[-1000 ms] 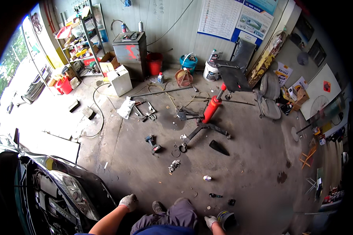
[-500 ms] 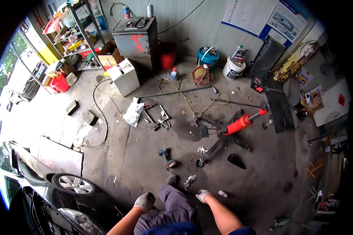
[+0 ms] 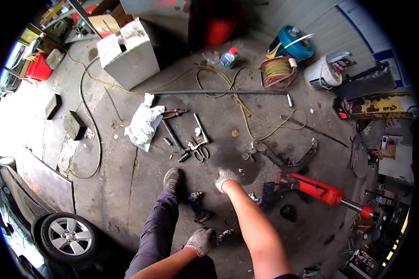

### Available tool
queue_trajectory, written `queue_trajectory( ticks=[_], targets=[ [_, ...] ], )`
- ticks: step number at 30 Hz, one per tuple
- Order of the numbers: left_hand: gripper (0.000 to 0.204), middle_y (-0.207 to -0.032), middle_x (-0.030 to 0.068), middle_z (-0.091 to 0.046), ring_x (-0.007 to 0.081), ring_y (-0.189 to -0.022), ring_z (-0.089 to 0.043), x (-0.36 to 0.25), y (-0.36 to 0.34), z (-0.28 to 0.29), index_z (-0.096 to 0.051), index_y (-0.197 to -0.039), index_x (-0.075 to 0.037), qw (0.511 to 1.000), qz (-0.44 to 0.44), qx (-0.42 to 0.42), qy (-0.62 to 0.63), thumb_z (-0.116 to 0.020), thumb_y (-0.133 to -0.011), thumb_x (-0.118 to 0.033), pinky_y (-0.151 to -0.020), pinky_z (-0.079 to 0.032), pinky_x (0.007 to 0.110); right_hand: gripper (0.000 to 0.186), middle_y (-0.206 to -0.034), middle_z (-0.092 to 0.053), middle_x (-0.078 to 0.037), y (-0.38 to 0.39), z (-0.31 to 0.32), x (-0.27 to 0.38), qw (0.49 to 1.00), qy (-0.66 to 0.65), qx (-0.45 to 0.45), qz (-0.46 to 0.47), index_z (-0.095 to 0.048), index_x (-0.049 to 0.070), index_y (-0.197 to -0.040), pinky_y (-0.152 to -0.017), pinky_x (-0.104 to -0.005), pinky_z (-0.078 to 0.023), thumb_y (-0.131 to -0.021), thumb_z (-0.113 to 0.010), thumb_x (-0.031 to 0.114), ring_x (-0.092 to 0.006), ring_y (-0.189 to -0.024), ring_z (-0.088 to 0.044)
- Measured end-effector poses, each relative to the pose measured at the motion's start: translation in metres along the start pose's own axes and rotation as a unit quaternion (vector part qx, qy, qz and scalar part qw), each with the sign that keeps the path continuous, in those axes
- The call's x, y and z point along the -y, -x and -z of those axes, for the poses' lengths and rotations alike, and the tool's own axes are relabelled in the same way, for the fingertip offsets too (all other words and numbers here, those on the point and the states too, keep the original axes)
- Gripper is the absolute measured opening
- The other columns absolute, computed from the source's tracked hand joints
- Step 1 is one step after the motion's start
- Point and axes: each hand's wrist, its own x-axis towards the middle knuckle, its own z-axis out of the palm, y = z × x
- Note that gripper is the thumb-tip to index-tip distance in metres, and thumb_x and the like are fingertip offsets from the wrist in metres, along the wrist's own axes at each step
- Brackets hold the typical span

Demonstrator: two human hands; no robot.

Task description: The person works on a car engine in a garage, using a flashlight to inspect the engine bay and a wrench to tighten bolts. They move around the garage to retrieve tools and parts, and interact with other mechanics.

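Note:
My left hand, in a pale knit glove, is low over the floor with its fingers curled; what they hold, if anything, I cannot make out. Close beside it lies a crumpled grey-and-white piece. Gloved too, my right hand reaches forward with fingers stretched and nothing visible in them. Ahead of it on the floor are scissors, a hammer, a ratchet wrench and red-handled pliers. Between my foot and left hand rests a cordless power tool.
A red hydraulic jack with dark legs stands at right. Ahead are a white plastic bag, a long bar and a yellow hose. A white box stands at far left, a car wheel at near left.
The view has swung, and I have stepped forward. My right hand has stretched ahead toward the loose tools. My left hand has moved beside the crumpled piece.

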Motion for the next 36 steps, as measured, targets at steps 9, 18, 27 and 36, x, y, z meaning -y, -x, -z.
queue_trajectory(
  ticks=[9, 18, 27, 36],
  targets=[
    [0.05, -0.118, 0.0199, -0.067, 0.0391, -0.109, -0.067, -0.003, -0.081, 0.1, -0.06, -0.138, -0.009, 0.988, -0.036, 0.144, 0.041, -0.069, -0.098, -0.037, -0.093, -0.055, 0.05, 0.049, -0.143, -0.064, -0.024, -0.343, -0.031, 0.027, 0.992, -0.061, -0.098, -0.046, -0.058, 0.01, -0.143, -0.107, -0.0492, -0.053, -0.105, -0.056, 0.041, -0.0416, -0.131, -0.063],
    [0.037, -0.12, 0.0215, -0.068, 0.0404, -0.115, -0.066, 0.017, -0.097, 0.115, -0.066, -0.125, -0.011, 1.0, 0.008, 0.008, 0.02, -0.064, -0.101, -0.038, -0.098, -0.053, 0.053, 0.033, -0.124, -0.069, -0.026, -0.299, -0.074, 0.058, 0.943, -0.284, -0.165, -0.057, -0.069, 0.009, -0.122, -0.098, -0.0504, -0.056, -0.096, -0.067, 0.03, -0.0439, -0.116, -0.068],
    [0.049, -0.103, 0.0209, -0.074, 0.0411, -0.095, -0.073, 0.016, -0.08, 0.105, -0.062, -0.127, -0.008, 0.976, 0.128, -0.174, 0.014, -0.074, -0.096, -0.043, -0.08, -0.058, 0.051, 0.04, -0.116, -0.075, -0.02, 0.093, -0.137, 0.039, 0.925, -0.376, -0.061, -0.006, -0.075, 0.017, -0.123, -0.089, -0.0498, -0.058, -0.096, -0.066, 0.045, -0.0435, -0.108, -0.071],
    [0.041, -0.098, 0.014, -0.08, 0.0281, -0.089, -0.077, -0.028, 0.147, -0.048, -0.07, -0.124, -0.005, 0.967, 0.1, 0.223, 0.074, -0.066, -0.103, -0.04, -0.08, -0.06, 0.04, 0.051, -0.117, -0.075, -0.019, 0.471, -0.251, 0.026, 0.909, -0.405, 0.016, -0.097, -0.074, 0.013, -0.121, -0.1, -0.0486, -0.054, -0.095, -0.063, 0.055, -0.0391, -0.113, -0.069]
  ],
)
